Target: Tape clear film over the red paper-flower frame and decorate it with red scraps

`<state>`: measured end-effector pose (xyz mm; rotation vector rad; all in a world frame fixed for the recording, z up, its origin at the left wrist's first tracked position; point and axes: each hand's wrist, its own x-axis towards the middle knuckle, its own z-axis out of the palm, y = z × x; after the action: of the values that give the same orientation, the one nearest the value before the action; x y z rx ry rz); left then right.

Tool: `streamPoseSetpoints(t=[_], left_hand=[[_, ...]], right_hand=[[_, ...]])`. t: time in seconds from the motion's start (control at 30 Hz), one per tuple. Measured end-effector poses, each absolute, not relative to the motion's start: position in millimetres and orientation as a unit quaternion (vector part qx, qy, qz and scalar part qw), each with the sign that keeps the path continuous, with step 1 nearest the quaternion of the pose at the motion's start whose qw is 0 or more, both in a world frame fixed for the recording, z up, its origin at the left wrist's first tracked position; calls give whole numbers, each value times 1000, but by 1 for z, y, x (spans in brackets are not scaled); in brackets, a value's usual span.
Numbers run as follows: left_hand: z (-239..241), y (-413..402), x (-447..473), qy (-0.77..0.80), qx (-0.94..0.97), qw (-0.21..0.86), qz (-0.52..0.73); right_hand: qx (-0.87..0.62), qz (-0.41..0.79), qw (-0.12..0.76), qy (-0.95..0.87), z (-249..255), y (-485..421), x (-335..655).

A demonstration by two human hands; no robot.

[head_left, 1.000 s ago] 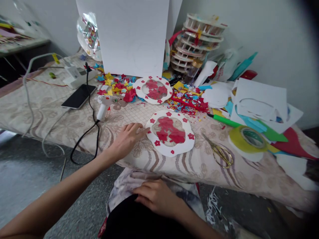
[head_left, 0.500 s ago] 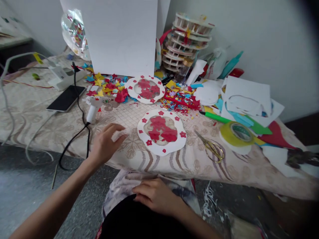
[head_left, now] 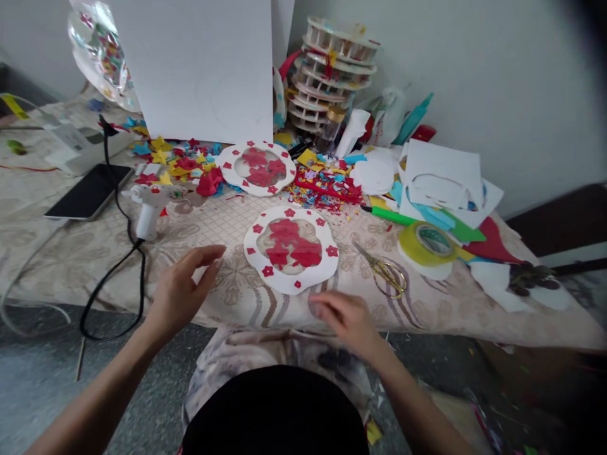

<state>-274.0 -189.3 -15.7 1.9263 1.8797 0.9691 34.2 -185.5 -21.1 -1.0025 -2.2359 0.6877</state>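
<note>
A white flower-shaped frame (head_left: pixel 284 284), with red pieces (head_left: pixel 306 253) filling part of its window, is lying near the front edge of the tabletop (head_left: pixel 332 316). A 2nd frame (head_left: pixel 230 165) is lying behind. The left hand (head_left: pixel 177 292) is pointing toward the nearer frame, thumb and fingers spreading apart. The right hand (head_left: pixel 355 321) is bending its fingers just beside the lower rim; I cannot tell if they are pinching something. The tiered organizer (head_left: pixel 322 88) is holding small contents, too blurred to tell. Between left hand and frame, bare cloth (head_left: pixel 232 272) is showing.
</note>
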Motion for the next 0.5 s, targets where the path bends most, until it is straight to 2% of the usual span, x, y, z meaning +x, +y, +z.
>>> streamPoseSetpoints(t=[0.1, 0.2, 0.4, 0.5], left_hand=[[-15, -183, -267, 608, 715, 122, 322], [-19, -175, -262, 542, 773, 92, 316], [-34, -167, -265, 520, 811, 50, 264], [-37, -168, -267, 526, 810, 47, 255]], right_hand=[[-451, 156, 309, -823, -17, -157, 57], [-469, 86, 277, -834, -20, -133, 66], [-489, 51, 211, -845, -30, -115, 73], [-483, 58, 215, -847, -33, -114, 73]])
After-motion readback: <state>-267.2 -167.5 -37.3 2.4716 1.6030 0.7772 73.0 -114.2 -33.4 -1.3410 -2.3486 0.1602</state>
